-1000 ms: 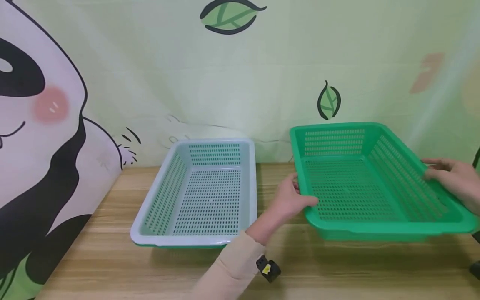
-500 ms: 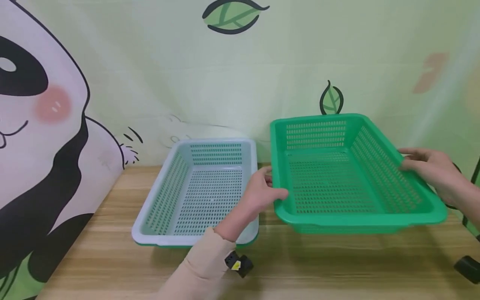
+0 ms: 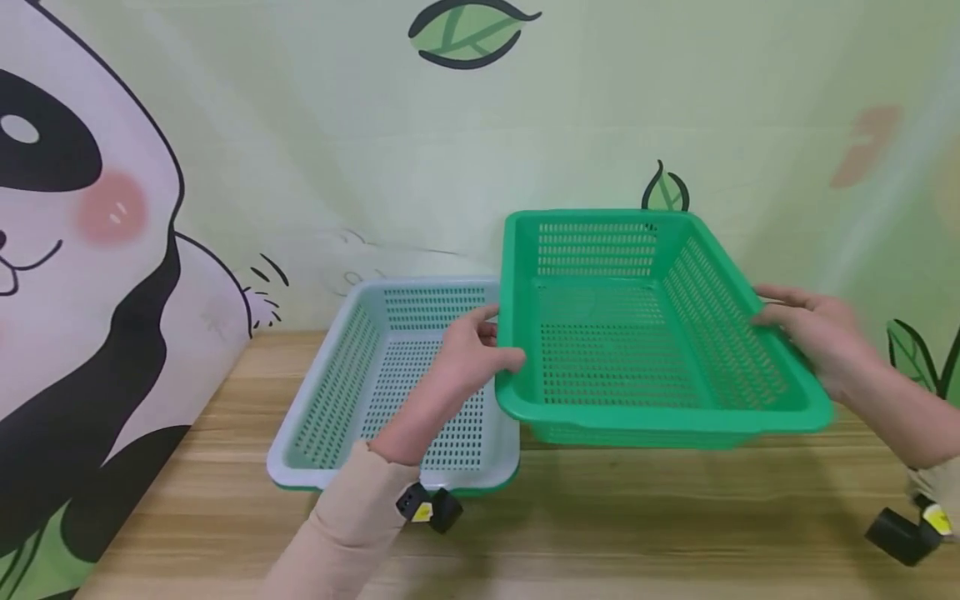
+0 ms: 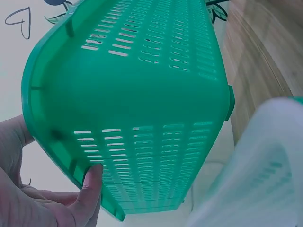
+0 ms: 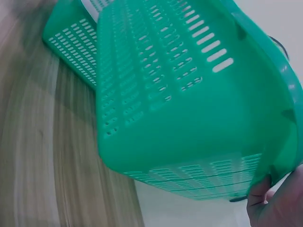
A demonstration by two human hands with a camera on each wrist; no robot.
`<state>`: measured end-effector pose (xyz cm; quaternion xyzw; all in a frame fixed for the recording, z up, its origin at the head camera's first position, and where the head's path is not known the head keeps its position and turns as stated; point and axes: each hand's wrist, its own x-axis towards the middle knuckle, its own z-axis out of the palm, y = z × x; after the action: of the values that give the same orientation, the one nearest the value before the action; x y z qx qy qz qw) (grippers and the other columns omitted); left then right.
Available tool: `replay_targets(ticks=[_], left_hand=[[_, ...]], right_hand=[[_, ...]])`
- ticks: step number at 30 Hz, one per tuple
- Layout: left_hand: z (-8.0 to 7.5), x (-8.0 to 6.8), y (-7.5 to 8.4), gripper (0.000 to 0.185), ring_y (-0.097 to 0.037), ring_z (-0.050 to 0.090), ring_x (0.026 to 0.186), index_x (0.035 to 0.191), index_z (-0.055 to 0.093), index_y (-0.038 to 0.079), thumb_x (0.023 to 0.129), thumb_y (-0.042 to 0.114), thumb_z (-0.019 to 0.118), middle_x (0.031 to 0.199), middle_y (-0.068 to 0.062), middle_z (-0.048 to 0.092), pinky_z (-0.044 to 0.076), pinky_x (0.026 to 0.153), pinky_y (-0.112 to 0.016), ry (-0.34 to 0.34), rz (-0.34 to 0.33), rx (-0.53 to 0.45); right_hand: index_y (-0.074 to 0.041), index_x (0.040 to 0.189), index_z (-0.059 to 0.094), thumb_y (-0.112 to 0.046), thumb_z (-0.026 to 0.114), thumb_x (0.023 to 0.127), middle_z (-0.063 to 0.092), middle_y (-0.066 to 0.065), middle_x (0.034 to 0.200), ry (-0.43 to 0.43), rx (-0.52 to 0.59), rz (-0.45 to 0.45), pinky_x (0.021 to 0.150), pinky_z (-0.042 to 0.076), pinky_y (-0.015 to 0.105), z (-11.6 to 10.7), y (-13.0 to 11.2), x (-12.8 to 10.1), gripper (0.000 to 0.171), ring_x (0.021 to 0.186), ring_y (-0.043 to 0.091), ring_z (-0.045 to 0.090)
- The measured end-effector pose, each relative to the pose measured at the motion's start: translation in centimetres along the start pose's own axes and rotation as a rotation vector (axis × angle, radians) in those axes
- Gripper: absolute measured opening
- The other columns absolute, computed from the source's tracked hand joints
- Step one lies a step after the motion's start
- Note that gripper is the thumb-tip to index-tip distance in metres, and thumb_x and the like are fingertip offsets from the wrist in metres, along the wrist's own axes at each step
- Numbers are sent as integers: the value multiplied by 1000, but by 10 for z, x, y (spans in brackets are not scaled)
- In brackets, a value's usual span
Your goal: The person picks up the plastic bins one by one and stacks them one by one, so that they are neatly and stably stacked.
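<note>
A panda mural backs the wooden worktop (image 3: pixel 645 517). The green basket (image 3: pixel 637 350) hangs above it, long axis near-to-far, left hand (image 3: pixel 468 358) gripping its left rim, right hand (image 3: pixel 813 342) its right, just right of the white basket (image 3: pixel 337 400).

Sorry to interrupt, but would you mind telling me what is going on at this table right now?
A person is holding a green basket in the air with both hands: the left hand grips its left rim and the right hand grips its right rim. The basket is empty and hangs clear of the wooden table. To its left a white basket, also empty, sits on the table, and the green one partly overlaps its right edge in the head view.
</note>
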<state>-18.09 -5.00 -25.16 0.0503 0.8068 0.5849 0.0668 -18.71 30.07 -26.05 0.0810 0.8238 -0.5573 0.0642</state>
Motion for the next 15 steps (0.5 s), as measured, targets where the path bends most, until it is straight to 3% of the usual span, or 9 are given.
replay_targets(ticks=[5, 10, 15], left_hand=[[-13, -2, -1, 72, -22, 55, 89, 136, 37, 2, 68, -4, 59, 103, -13, 53, 52, 75, -31, 4, 12, 46], [-30, -4, -2, 72, -26, 56, 91, 136, 36, 0, 67, -6, 57, 105, -18, 54, 53, 74, -33, 13, 38, 66], [-47, -6, -2, 73, -29, 55, 99, 137, 33, 0, 68, -7, 53, 111, -20, 52, 51, 79, -38, 22, 10, 87]], right_hand=[[-10, 145, 17, -27, 49, 92, 52, -24, 85, -1, 44, -15, 64, 52, 28, 14, -3, 2, 65, 72, 2, 59], [-11, 146, 13, -24, 49, 92, 45, -13, 106, -63, 79, -18, 69, 50, 23, 28, -13, 1, 66, 79, -1, 56], [-8, 146, 7, -19, 46, 94, 34, 5, 130, -122, 41, -49, 80, 44, 18, 42, -27, 0, 66, 87, -4, 51]])
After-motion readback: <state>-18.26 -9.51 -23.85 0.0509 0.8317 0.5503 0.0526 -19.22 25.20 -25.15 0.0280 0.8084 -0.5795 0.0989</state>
